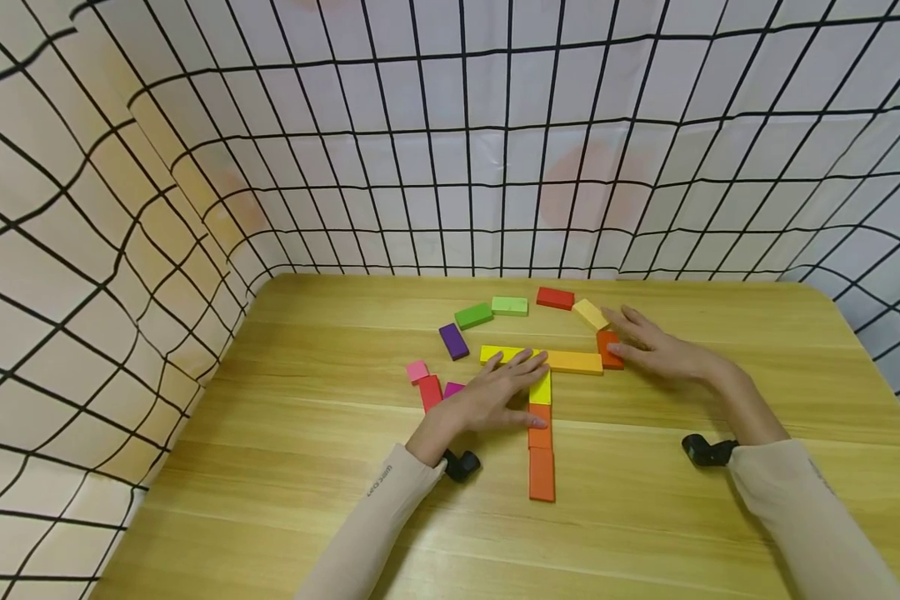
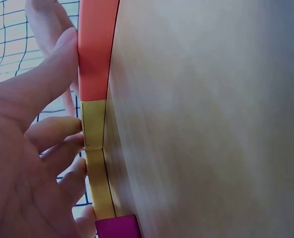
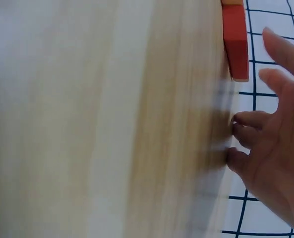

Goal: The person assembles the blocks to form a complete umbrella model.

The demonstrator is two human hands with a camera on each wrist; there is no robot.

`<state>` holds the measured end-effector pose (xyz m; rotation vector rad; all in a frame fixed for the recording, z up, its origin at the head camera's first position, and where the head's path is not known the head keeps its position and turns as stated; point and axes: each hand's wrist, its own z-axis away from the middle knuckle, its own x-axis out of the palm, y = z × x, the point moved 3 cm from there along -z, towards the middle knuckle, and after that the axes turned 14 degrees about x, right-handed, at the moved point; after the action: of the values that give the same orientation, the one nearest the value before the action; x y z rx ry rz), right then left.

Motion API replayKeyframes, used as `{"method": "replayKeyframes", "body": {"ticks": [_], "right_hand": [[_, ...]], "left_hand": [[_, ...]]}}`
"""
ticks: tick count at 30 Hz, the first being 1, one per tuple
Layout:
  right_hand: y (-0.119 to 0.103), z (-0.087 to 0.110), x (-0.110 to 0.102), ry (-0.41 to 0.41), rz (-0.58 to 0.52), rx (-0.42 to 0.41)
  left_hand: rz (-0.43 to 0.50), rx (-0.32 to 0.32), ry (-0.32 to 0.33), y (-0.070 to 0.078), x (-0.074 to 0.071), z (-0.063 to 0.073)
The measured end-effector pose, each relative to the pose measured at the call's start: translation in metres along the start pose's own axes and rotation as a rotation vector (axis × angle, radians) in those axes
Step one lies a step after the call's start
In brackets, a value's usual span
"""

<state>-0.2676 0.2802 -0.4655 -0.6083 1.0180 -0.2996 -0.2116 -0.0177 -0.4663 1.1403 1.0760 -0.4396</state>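
My left hand (image 1: 491,393) lies spread over a T-shaped arrangement of flat blocks, its fingers extended across a yellow block (image 1: 492,355) in the crossbar. Its thumb reaches over an orange block (image 1: 540,417) in the stem, and part of the joint is hidden beneath the hand. Another yellow block (image 1: 542,390) and a lower orange block (image 1: 542,475) continue the stem; a light-orange block (image 1: 576,362) extends the bar rightward. My right hand (image 1: 663,354) has loosely spread fingers, with fingertips right at a red-orange block (image 1: 609,350) and near a pale-yellow one (image 1: 591,314).
Around the T curve a red block (image 1: 555,297), two green blocks (image 1: 473,315) and a purple block (image 1: 453,342). Pink (image 1: 417,372), red-pink (image 1: 431,392) and magenta (image 1: 453,389) blocks lie by my left wrist. A grid-patterned cloth (image 1: 420,167) stands behind the wooden table (image 1: 270,467).
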Motion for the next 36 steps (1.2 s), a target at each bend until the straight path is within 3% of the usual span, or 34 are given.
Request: {"method": "replayKeyframes", "body": {"ticks": [12, 17, 22, 27, 32, 36], "right_hand": [[0.001, 0.003, 0.004, 0.012, 0.07, 0.038], [0.002, 0.004, 0.004, 0.013, 0.073, 0.033], [0.001, 0.005, 0.004, 0.016, 0.067, 0.03], [0.002, 0.005, 0.006, 0.014, 0.068, 0.038], [0.003, 0.005, 0.006, 0.014, 0.062, 0.038], [0.005, 0.005, 0.005, 0.011, 0.044, 0.035]], "left_hand": [[-0.107, -0.01, -0.015, 0.006, -0.007, -0.007], [-0.172, 0.012, 0.08, 0.004, -0.023, -0.014], [-0.207, -0.127, 0.235, -0.021, -0.053, -0.02], [-0.135, -0.255, 0.354, -0.053, -0.073, -0.027], [-0.046, -0.328, 0.366, -0.074, -0.082, -0.034], [0.003, -0.331, 0.349, -0.086, -0.082, -0.04]]}}
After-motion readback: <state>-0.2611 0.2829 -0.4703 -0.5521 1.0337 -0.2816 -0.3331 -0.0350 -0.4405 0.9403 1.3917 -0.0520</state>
